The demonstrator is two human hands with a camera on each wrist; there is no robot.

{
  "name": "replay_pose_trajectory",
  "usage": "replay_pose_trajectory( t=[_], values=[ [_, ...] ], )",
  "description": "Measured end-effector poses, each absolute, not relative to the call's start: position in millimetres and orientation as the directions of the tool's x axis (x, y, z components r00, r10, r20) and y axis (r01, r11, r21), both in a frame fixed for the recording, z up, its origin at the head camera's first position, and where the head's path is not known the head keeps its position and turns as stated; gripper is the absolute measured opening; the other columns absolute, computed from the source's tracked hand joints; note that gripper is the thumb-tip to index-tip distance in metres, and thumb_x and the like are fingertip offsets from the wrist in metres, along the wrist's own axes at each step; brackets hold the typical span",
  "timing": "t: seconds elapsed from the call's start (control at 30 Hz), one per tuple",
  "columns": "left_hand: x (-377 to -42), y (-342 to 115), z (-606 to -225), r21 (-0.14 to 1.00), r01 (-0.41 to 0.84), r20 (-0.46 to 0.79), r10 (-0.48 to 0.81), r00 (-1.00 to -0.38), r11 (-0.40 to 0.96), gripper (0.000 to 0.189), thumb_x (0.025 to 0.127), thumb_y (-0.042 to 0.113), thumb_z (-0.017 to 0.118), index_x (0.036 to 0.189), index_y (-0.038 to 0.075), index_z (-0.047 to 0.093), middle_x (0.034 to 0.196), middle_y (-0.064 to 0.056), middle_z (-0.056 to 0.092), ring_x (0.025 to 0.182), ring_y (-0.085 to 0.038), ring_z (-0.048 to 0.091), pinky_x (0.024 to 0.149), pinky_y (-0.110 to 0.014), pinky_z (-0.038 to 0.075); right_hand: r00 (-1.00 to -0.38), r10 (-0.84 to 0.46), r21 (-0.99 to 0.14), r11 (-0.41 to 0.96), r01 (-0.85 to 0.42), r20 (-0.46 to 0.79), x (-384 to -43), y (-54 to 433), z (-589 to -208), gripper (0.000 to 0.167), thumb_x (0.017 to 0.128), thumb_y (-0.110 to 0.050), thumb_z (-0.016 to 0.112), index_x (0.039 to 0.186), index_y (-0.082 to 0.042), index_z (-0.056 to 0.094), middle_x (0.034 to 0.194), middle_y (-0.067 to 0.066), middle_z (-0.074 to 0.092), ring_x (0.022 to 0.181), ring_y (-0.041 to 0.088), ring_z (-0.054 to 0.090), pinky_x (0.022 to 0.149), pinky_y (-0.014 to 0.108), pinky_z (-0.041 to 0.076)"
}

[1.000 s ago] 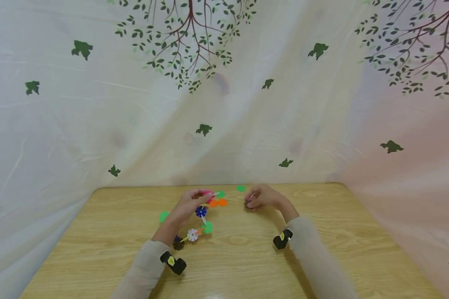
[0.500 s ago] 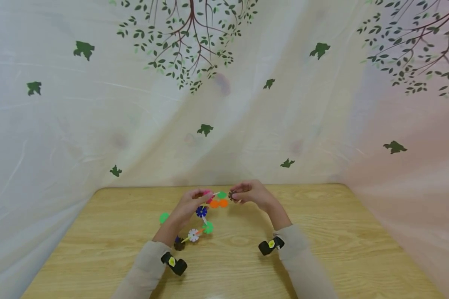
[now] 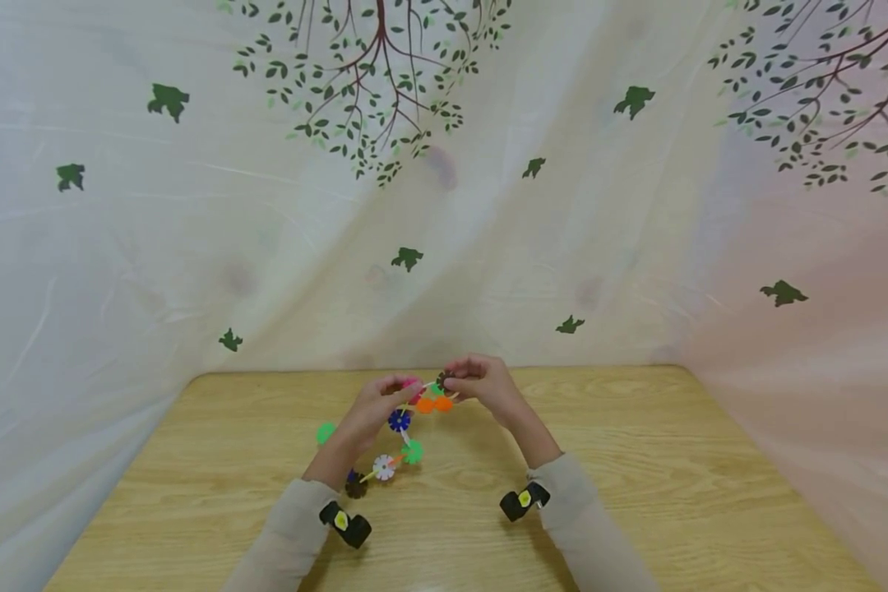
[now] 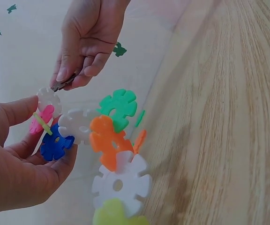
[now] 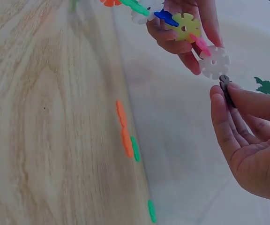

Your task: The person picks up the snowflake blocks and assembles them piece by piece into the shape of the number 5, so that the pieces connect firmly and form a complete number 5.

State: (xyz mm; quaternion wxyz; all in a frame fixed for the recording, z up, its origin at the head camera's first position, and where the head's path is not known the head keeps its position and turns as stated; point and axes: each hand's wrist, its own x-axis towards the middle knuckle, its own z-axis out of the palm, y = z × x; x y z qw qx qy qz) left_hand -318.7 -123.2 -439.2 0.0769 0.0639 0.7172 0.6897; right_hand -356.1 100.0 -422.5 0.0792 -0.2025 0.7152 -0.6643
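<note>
My left hand (image 3: 366,415) grips a chain of notched plastic snowflake discs near its far end, above the table. A white disc (image 5: 214,62) forms that end, with a pink disc (image 4: 42,119) and a yellow disc (image 5: 185,28) behind it. Farther along come a blue disc (image 4: 56,143), an orange disc (image 4: 108,140) and a larger-looking white disc (image 4: 121,183). Between thumb and fingers, my right hand (image 3: 484,385) pinches a dark brown disc (image 5: 225,89). Its edge meets or almost meets the white end disc; whether their slots are engaged I cannot tell.
Loose orange discs (image 5: 122,126) and a green disc (image 5: 135,149) lie by the back edge of the wooden table (image 3: 636,485). Another green disc (image 3: 326,433) is left of my left wrist. Pale fabric (image 3: 303,271) with leaf prints hangs behind the table.
My right hand has lifted the dark brown disc and carried it left to the chain's white end disc. My left hand stays almost still, holding the chain.
</note>
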Motion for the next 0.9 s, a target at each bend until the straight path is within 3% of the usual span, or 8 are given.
replay_pose_trajectory(
  t=[0.2, 0.47, 0.63, 0.77, 0.9],
  values=[
    [-318.0, -123.2, -438.5, 0.999, -0.013, -0.022, 0.207, -0.978, 0.045, 0.036, 0.103, 0.027, 0.062, 0.126, -0.001, 0.063, 0.120, -0.019, 0.063, 0.111, -0.033, 0.060, 0.099, -0.044, 0.056, -0.912, -0.376, -0.982, 0.019, -0.186, 0.165, -354.9, 97.9, -423.9, 0.026, 0.093, 0.002, 0.070, 0.116, 0.013, 0.064, 0.097, 0.011, 0.076, 0.079, 0.014, 0.074, 0.074, 0.034, 0.064],
    [-318.8, -121.6, -437.3, 0.999, -0.016, -0.023, 0.200, -0.980, 0.037, 0.033, 0.104, 0.024, 0.061, 0.125, -0.001, 0.064, 0.117, -0.013, 0.066, 0.101, -0.016, 0.062, 0.101, -0.044, 0.054, -0.919, -0.365, -0.983, 0.042, -0.178, 0.151, -352.8, 93.9, -422.9, 0.025, 0.094, 0.001, 0.069, 0.116, 0.012, 0.065, 0.101, 0.019, 0.076, 0.079, 0.015, 0.075, 0.082, 0.049, 0.062],
    [-319.9, -119.7, -437.6, 0.999, -0.019, -0.025, 0.174, -0.984, 0.037, 0.031, 0.104, 0.022, 0.061, 0.125, -0.001, 0.064, 0.116, -0.010, 0.068, 0.106, -0.022, 0.062, 0.101, -0.043, 0.053, -0.919, -0.364, -0.981, 0.056, -0.184, 0.152, -352.0, 94.0, -421.8, 0.023, 0.094, -0.001, 0.070, 0.114, 0.011, 0.067, 0.102, 0.023, 0.076, 0.078, 0.017, 0.075, 0.083, 0.053, 0.061],
    [-319.8, -119.1, -437.8, 0.999, -0.019, -0.023, 0.159, -0.987, 0.029, 0.031, 0.103, 0.021, 0.062, 0.124, -0.001, 0.065, 0.116, -0.011, 0.068, 0.111, -0.028, 0.062, 0.100, -0.043, 0.052, -0.915, -0.375, -0.983, 0.043, -0.181, 0.152, -352.3, 95.3, -421.5, 0.021, 0.093, 0.002, 0.070, 0.111, 0.013, 0.068, 0.096, 0.017, 0.078, 0.077, 0.016, 0.075, 0.078, 0.045, 0.063],
    [-319.6, -118.7, -438.1, 1.000, -0.016, -0.020, 0.157, -0.987, 0.022, 0.029, 0.102, 0.018, 0.063, 0.123, -0.003, 0.066, 0.107, -0.005, 0.069, 0.103, -0.021, 0.064, 0.097, -0.041, 0.054, -0.909, -0.390, -0.985, 0.025, -0.171, 0.148, -352.2, 97.0, -420.5, 0.020, 0.092, 0.004, 0.070, 0.109, 0.015, 0.068, 0.090, 0.009, 0.078, 0.074, 0.013, 0.075, 0.073, 0.034, 0.064]
  ],
)
